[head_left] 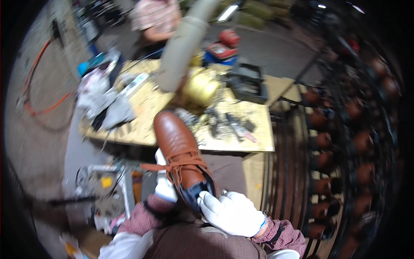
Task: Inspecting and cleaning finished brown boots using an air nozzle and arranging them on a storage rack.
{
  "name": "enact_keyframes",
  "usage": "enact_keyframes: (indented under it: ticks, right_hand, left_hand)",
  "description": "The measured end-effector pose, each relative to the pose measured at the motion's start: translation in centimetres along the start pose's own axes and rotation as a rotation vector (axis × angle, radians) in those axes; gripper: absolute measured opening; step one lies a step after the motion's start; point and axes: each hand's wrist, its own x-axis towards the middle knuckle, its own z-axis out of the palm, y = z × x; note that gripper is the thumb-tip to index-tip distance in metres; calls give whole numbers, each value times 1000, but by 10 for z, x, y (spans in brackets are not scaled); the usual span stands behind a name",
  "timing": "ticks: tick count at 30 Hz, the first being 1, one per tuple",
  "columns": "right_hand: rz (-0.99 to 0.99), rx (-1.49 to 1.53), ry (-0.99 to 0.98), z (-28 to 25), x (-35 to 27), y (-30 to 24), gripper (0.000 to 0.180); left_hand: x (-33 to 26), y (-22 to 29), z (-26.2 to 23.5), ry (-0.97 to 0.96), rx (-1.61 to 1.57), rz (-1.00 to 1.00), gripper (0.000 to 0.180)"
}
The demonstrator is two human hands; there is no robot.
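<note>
A brown leather lace-up shoe (pixel 178 140) is held over my lap, its toe pointing away and its dark opening toward me. Beneath it and to its left, my white-gloved left hand (pixel 164 183) supports the shoe; the fingers are mostly hidden behind it. At the heel end, my white-gloved right hand (pixel 230 213) grips the shoe's rim, with fingertips inside the opening. The brown laces are tied, and a loose end (pixel 153 167) sticks out to the left.
A yellowish worktable (pixel 142 125) ahead bears grey cloths (pixel 116 112), a yellow spool (pixel 200 87), small tools (pixel 235 127) and a black tray (pixel 247 84). A thick grey pipe (pixel 185 45) hangs over it. Shoe racks (pixel 323 164) stand at right. Another person (pixel 156 19) is beyond the table.
</note>
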Motion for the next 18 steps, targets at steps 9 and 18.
enact_keyframes:
  ticks: [9, 18]
  right_hand:
    - [463, 114, 181, -5, -15, 24, 47]
    - [715, 158, 99, 22, -73, 14, 42]
  left_hand:
    - [39, 97, -83, 130, -124, 138, 64]
    - [34, 90, -8, 39, -75, 288, 64]
